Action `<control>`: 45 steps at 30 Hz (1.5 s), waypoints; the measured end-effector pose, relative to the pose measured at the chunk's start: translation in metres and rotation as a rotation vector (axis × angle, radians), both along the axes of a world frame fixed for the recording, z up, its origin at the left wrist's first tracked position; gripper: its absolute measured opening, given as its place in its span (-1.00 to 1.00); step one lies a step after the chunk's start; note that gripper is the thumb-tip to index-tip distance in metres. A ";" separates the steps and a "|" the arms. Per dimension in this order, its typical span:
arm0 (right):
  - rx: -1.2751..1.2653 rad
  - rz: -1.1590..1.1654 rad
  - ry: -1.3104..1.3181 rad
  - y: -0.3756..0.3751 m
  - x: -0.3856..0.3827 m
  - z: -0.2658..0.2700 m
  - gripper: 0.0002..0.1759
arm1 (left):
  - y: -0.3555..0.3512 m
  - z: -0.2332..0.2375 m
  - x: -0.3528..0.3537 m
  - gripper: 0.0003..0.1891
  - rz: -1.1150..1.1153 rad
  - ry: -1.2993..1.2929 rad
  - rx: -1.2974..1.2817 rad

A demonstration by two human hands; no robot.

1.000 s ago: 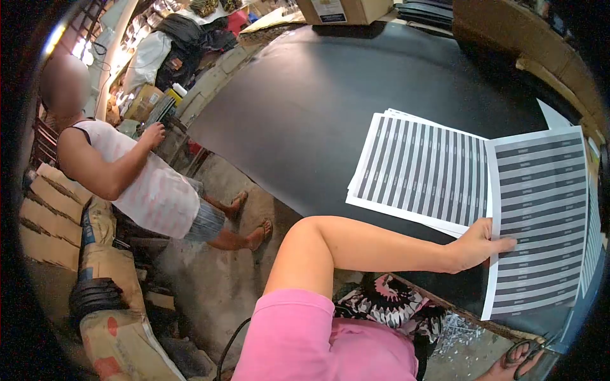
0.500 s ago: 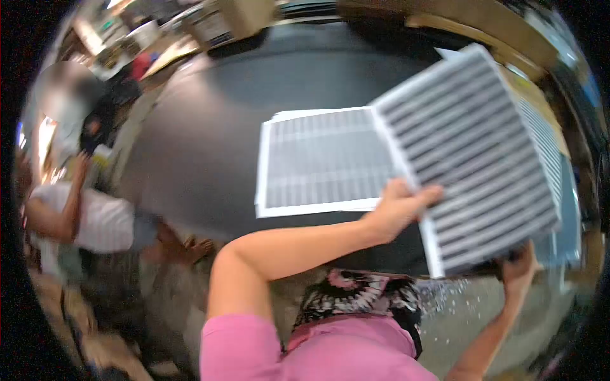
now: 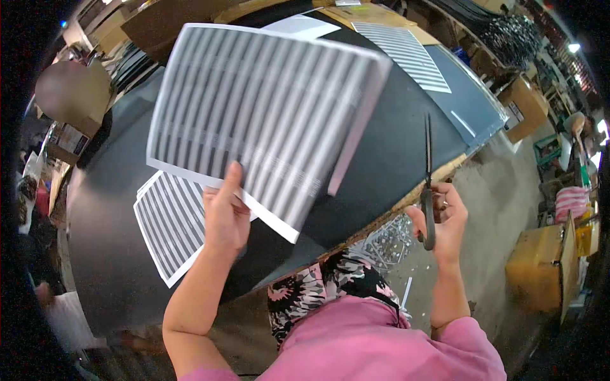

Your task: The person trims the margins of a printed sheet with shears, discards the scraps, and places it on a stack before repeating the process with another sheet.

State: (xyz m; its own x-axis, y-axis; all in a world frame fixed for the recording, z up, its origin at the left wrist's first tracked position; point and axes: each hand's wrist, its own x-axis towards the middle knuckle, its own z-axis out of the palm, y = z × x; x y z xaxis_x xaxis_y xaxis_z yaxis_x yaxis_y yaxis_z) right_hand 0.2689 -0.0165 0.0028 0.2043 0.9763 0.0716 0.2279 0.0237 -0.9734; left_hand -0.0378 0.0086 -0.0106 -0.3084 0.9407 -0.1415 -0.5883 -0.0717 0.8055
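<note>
My left hand [image 3: 227, 213] grips the lower edge of a striped sheet [image 3: 254, 108], thumb on top, and holds it tilted above the dark tabletop. The sheet's right side bends downward. Beneath it, partly covered, lies a stack of similar striped sheets [image 3: 170, 222]. My right hand [image 3: 448, 216] is closed round the handles of a pair of scissors [image 3: 428, 190] near the table's front edge. The blades point away from me, close together, apart from the sheet.
Another striped sheet [image 3: 406, 54] lies at the table's far right, by a blue-grey panel [image 3: 467, 95]. White paper [image 3: 302, 26] is at the back. Paper scraps [image 3: 387, 244] litter the floor. Cardboard boxes [image 3: 537, 267] stand to the right, and a person [image 3: 575, 124] is beyond.
The view has turned right. The striped sheet has lifted away from the stack, held by my left hand alone. My right hand has left its lower edge, and its scissors now show clearly.
</note>
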 end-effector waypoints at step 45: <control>-0.212 0.429 0.447 -0.032 0.005 0.014 -0.55 | -0.004 0.027 -0.001 -0.71 -0.203 0.479 0.071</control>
